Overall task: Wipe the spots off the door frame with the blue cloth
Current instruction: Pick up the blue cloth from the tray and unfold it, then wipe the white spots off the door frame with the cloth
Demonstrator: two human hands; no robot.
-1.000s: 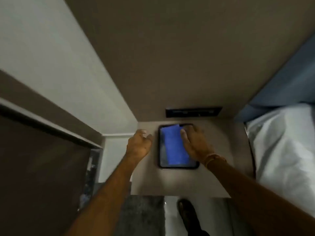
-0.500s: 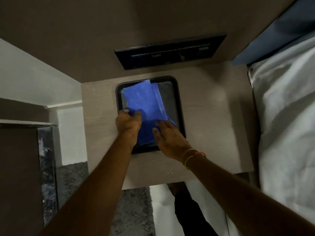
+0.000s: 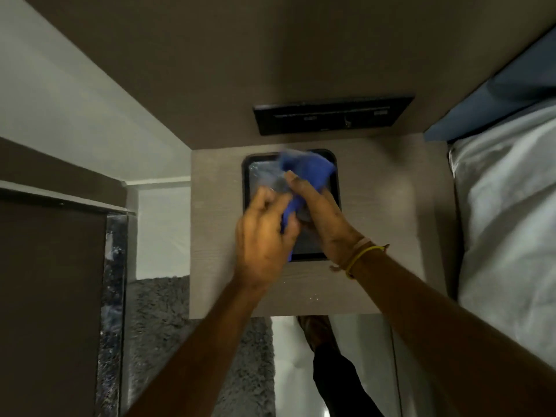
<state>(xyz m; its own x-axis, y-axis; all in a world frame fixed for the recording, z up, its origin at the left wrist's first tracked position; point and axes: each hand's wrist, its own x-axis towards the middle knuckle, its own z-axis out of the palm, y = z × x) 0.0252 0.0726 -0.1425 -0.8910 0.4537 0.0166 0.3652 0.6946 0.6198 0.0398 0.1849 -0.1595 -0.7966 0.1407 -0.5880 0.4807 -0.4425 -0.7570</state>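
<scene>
- Right now your two hands meet over the small pale wood-grain desk (image 3: 376, 212), and both are gripping the crumpled blue cloth (image 3: 307, 170).
- Your left hand (image 3: 261, 236) is curled, with its fingers closed around the lower end of the cloth; a strip of blue shows between thumb and fingers and again below the palm.
- Your right hand (image 3: 322, 212) pinches the cloth further up, and the bunched upper part of the fabric spills out beyond its fingertips.
- Blur softens the cloth's upper edge, so you cannot read its folds exactly.
- Beneath both hands sits the dark rectangular tray with rounded corners (image 3: 248, 176); its glossy floor shows bare on the left side.
- The cloth hangs above the tray; whether any of it touches the tray floor cannot be told.
- A yellow thread band and a paler one (image 3: 361, 254) circle your right wrist.
- On the brown wall panel behind the desk there is a black rectangular switch plate (image 3: 331, 117).
- To your right, just beside the desk, lies a bed with grey-white bedding (image 3: 511, 206), with a blue headboard (image 3: 496, 97) above it.
- At lower left, a shaggy grey rug (image 3: 156, 326) covers the floor, next to a dark door edge (image 3: 114, 296) with a speckled strip.
</scene>
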